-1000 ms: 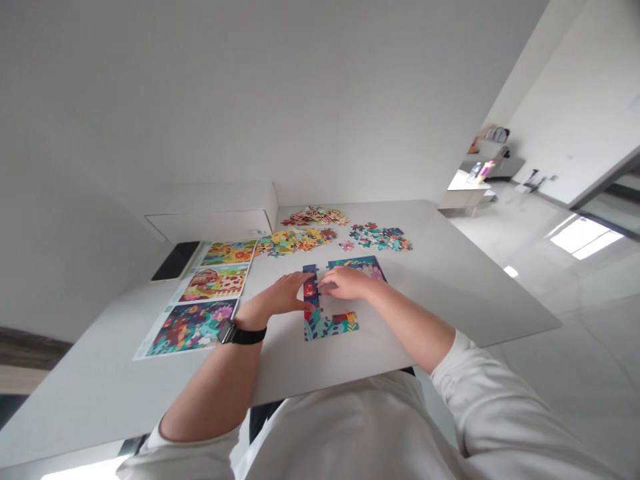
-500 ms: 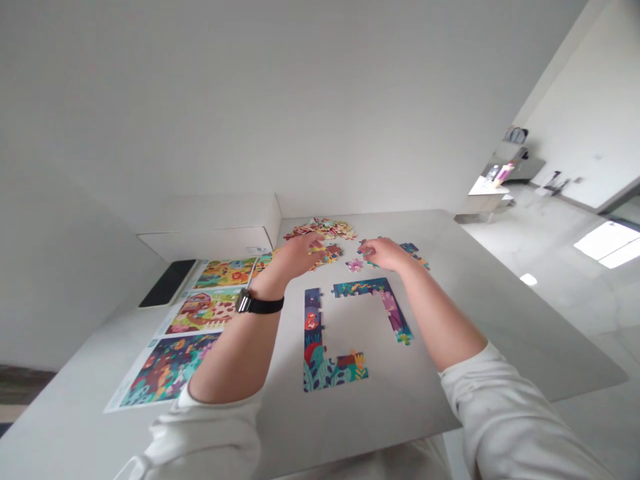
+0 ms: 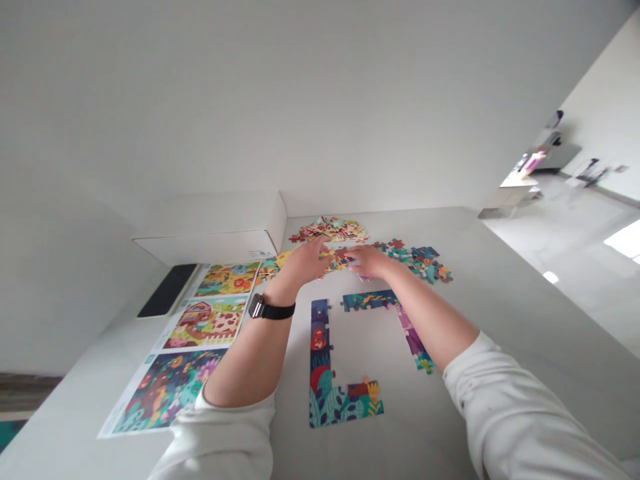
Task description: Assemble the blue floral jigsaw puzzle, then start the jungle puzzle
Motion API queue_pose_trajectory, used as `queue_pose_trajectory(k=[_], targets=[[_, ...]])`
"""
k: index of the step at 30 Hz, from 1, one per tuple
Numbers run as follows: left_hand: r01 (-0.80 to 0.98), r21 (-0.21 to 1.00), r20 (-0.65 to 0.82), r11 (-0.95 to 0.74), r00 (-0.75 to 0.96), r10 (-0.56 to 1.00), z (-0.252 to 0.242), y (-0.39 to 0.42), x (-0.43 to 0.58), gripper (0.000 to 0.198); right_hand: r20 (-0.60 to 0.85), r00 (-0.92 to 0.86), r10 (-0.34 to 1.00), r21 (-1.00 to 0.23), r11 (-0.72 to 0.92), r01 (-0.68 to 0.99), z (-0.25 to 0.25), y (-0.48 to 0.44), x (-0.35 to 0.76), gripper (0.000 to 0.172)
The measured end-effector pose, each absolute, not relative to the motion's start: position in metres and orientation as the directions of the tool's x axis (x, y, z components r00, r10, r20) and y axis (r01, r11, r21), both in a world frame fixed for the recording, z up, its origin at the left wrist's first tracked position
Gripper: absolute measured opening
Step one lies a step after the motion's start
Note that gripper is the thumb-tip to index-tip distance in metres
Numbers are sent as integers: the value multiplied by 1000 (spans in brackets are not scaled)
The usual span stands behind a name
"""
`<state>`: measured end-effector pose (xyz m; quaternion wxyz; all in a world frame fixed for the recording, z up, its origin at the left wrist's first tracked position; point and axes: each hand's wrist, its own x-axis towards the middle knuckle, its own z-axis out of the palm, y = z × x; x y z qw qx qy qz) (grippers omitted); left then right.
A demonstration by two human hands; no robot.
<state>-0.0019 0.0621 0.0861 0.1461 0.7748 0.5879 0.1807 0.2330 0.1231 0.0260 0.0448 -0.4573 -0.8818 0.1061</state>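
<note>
My left hand (image 3: 306, 261), with a black watch (image 3: 270, 310) on the wrist, reaches out over the yellow pile of loose puzzle pieces (image 3: 274, 265), fingers stretched to the right. My right hand (image 3: 369, 261) meets it fingertip to fingertip, fingers curled down onto small pieces I cannot make out. Just nearer me lies a partly joined puzzle border: a dark blue left strip (image 3: 320, 350) with a leafy bottom corner (image 3: 345, 403), and a teal top strip (image 3: 367, 300) turning into a pink right strip (image 3: 413, 339).
A red-and-white pile of pieces (image 3: 330, 230) lies at the back, a teal pile (image 3: 420, 260) to the right. A picture sheet with three scenes (image 3: 200, 333), a black phone (image 3: 167, 290) and a white box (image 3: 210, 230) sit on the left of the white table (image 3: 500, 300).
Both hands left the joined border and moved away from me to the loose piles. Since half a second ago the right hand has swung left to meet the left hand.
</note>
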Motion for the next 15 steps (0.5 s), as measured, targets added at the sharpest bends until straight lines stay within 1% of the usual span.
queue_pose_trajectory(k=[3, 5, 8, 12, 13, 15], targets=[[858, 449, 121, -248, 217, 969, 90, 61, -5, 57, -40, -464, 885, -140, 455, 880, 20, 123, 238, 49], [852, 461, 121, -248, 216, 969, 93, 61, -4, 60, -39, -393, 919, -102, 388, 916, 19, 124, 244, 50], [842, 478, 120, -250, 220, 968, 96, 60, -4, 62, -29, -348, 937, -95, 344, 934, 21, 125, 248, 50], [845, 483, 117, -231, 199, 973, 97, 60, -6, 62, -23, -268, 963, -66, 266, 962, 27, 121, 246, 42], [845, 482, 125, -233, 197, 972, 97, 60, -7, 62, -14, -261, 965, -66, 259, 964, 28, 119, 245, 42], [842, 479, 143, -249, 204, 968, 96, 61, -9, 61, 11, -313, 950, -89, 313, 946, 29, 115, 240, 46]])
